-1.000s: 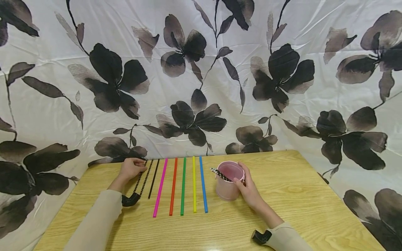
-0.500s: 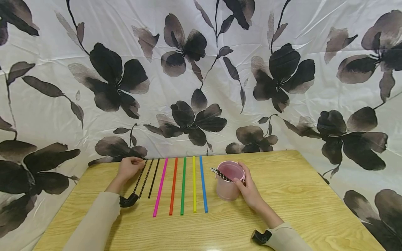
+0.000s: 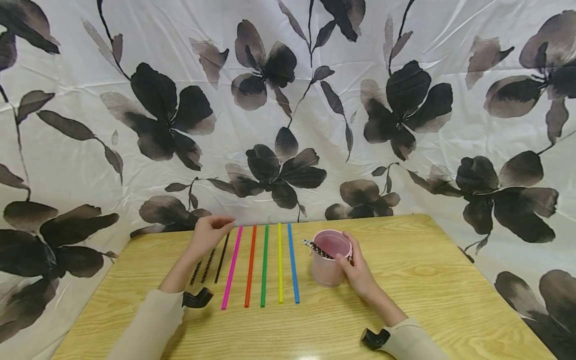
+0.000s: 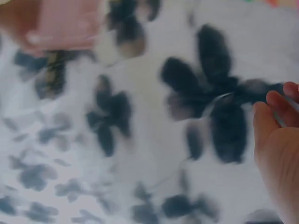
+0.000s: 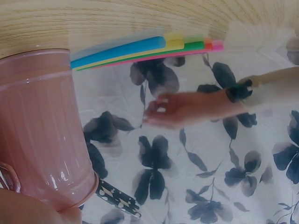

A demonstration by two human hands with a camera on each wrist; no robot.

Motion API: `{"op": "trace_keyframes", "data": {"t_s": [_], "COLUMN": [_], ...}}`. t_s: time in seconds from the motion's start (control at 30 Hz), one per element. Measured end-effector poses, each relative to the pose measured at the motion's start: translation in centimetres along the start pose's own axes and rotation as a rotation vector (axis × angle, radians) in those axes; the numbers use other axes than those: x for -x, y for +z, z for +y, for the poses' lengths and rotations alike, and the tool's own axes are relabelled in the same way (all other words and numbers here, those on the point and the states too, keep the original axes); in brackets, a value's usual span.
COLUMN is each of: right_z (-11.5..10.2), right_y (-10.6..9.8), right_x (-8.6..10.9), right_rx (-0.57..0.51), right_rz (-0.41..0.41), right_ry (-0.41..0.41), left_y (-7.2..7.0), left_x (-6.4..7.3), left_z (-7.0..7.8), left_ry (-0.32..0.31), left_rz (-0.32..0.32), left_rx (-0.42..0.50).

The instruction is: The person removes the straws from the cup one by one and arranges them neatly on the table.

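My left hand [image 3: 209, 235] is in the air above the far ends of the black-patterned straws [image 3: 208, 266] and the thin black straw [image 3: 221, 259]. Its fingers are loosely extended, and no object shows between them in the left wrist view. To its right lie a magenta straw [image 3: 232, 269], a red straw [image 3: 250, 267], a green straw [image 3: 264, 267], a yellow straw [image 3: 281, 265] and a blue straw [image 3: 293, 265], side by side. My right hand [image 3: 360, 274] grips the small pink bucket [image 3: 325, 274] by its right side. Black-and-white patterned straws [image 5: 117, 198] stick out over the bucket's rim.
The wooden table [image 3: 427, 280] runs back to a white cloth [image 3: 333, 195] printed with dark flowers. A black wrist device [image 3: 198, 298] sits on the left cuff and another black wrist device [image 3: 375, 339] on the right cuff.
From beside the leftmost patterned straw, my left hand has lifted and moved right, now covering the far ends of the patterned straws. The right hand and bucket stay in place.
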State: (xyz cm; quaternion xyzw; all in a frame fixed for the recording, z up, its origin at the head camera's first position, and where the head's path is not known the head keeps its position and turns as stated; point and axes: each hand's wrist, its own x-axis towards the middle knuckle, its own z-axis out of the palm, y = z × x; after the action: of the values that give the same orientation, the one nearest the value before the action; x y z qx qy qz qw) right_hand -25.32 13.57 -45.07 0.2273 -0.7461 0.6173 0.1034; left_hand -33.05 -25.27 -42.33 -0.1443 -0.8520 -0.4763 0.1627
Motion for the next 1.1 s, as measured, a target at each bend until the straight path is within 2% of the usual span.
{"op": "trace_keyframes", "data": {"t_s": [0.07,0.13,0.17,0.3,0.37,0.5,0.63,0.8,1.0,1.1], "right_z": [0.1,0.2,0.3,0.4,0.4,0.2,0.1,0.2,0.2,0.1], "right_y": [0.0,0.1,0.1,0.2,0.2,0.2,0.1,0.0,0.0,0.0], "right_x": [0.0,0.1,0.1,0.2,0.2,0.2,0.1,0.0,0.0,-0.1], "right_rx": [-0.003,-0.01,-0.011,-0.01,-0.006,-0.01,-0.012,-0.008,-0.008,-0.011], "right_rz": [-0.002,-0.001,-0.001,0.002,0.002,0.004,0.004,0.001,-0.001,0.004], "right_ry": [-0.001,-0.002,0.0,0.005,0.009,0.01,0.009,0.009,0.004,0.006], "left_y": [1.0,1.9,2.4,4.5,5.4,6.3,7.4,8.9,10.2,10.8], "left_x": [0.1,0.6,0.8,1.5,1.7,2.3,2.5,2.6,2.7,2.7], "left_z": [1.6,4.2,5.0,8.1,9.0,11.9,13.0,13.3,13.6,13.8], "left_ry": [0.046,0.061,0.077,0.095,0.117,0.148,0.16,0.154,0.214,0.239], "left_rz": [-0.02,-0.07,-0.093,-0.182,-0.209,-0.264,-0.306,-0.354,-0.357,-0.353], "left_rx": [0.026,0.057,0.08,0.133,0.155,0.18,0.201,0.256,0.32,0.324]}}
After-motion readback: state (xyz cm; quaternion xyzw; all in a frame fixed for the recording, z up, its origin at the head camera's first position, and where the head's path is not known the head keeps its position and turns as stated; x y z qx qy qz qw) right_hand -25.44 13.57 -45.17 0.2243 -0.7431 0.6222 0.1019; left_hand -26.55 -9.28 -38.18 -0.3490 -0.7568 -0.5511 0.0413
